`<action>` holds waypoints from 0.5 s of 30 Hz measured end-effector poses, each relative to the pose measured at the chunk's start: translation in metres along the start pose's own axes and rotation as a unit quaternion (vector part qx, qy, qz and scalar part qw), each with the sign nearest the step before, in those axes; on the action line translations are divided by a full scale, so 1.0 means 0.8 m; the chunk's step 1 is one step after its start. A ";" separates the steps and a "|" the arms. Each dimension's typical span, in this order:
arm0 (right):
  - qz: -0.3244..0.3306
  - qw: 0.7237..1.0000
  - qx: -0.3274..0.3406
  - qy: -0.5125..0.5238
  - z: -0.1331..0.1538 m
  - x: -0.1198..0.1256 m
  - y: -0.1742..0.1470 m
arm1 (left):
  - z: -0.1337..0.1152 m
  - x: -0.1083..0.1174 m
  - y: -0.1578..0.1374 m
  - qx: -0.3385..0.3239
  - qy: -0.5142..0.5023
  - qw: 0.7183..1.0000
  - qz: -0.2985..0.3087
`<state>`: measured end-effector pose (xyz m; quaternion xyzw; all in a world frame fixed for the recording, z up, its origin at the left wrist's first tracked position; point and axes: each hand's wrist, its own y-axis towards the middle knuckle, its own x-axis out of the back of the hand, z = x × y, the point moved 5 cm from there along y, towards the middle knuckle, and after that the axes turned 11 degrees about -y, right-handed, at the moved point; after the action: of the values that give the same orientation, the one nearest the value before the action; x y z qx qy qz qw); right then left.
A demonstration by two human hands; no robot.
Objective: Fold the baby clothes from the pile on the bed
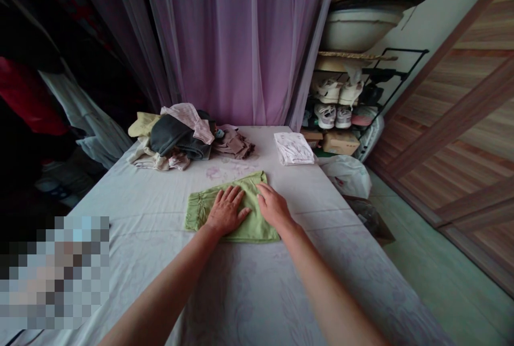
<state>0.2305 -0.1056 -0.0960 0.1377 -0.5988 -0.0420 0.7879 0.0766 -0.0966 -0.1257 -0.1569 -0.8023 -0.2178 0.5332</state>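
Note:
A pair of green shorts point(252, 223) lies folded flat on the cloth-covered table, its gathered elastic waistband toward the left. My left hand point(228, 210) rests on the middle of the shorts, palm down with the fingers spread. On the right part of the shorts, near the leg hems, my right hand point(273, 207) touches the fabric with its fingers stretched out. Neither hand grips the cloth.
A heap of crumpled clothes point(176, 134) sits at the table's far left. Folded white patterned clothing point(294, 149) lies at the far right corner. Behind hangs a purple curtain point(236, 40). Right of the table are a shoe rack point(395, 81), a plastic bag point(347, 174) and a wooden door point(461, 137).

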 end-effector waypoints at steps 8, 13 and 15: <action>0.077 0.993 0.031 -0.086 0.043 -0.050 0.052 | 0.020 0.012 -0.015 0.058 0.026 0.997 -0.039; 0.098 0.987 -0.040 -0.123 0.017 -0.064 0.058 | 0.029 0.007 -0.013 0.087 0.024 0.995 -0.047; 0.099 0.985 -0.060 -0.128 0.006 -0.065 0.061 | 0.031 0.006 -0.012 0.089 0.021 0.994 -0.054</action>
<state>0.2066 -0.0479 -0.1305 0.0236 -0.7016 -0.0164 0.7119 0.0504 -0.0916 -0.1315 -0.0608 -0.8146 -0.1768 0.5491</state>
